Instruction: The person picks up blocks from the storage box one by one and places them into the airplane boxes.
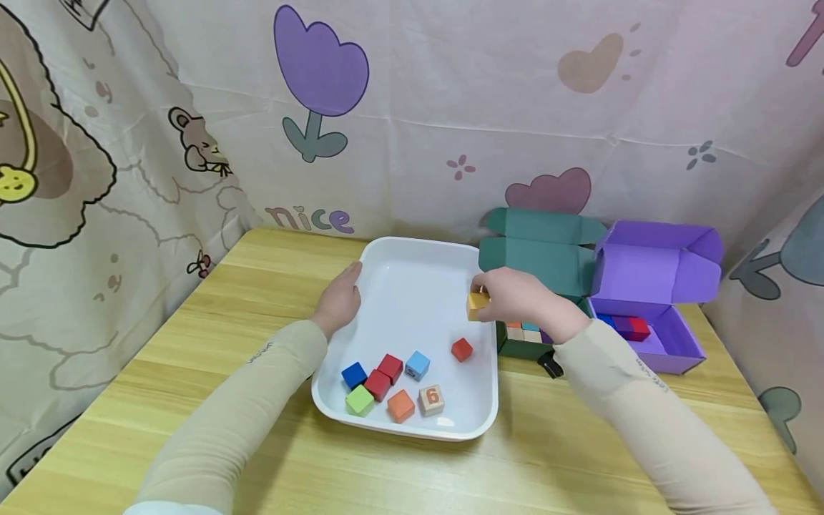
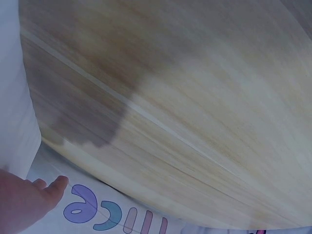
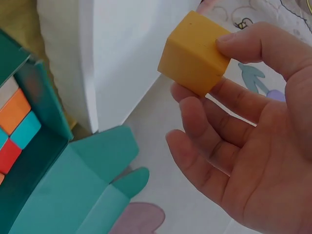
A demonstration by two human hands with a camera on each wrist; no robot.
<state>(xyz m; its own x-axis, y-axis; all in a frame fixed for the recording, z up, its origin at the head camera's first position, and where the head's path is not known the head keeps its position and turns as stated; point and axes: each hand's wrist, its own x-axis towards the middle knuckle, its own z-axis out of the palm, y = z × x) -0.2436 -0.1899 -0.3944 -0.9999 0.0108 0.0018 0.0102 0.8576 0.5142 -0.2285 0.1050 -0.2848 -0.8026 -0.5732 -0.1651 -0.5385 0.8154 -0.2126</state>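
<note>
In the head view, a yellow block is pinched between the thumb and fingers of my right hand, above the right side of the white tray. The right wrist view shows the yellow block held near the fingertips. My left hand holds the tray's left rim, its thumb over the edge; in the left wrist view only part of this hand shows beside the tray's wall. A red block lies apart in the tray. Several blocks, among them a light green block, lie at its near end.
Right of the tray, a green box with its lid up contains several blocks, partly hidden by my right hand. A purple box with its lid up holds blue and red blocks. A patterned cloth hangs behind the wooden table.
</note>
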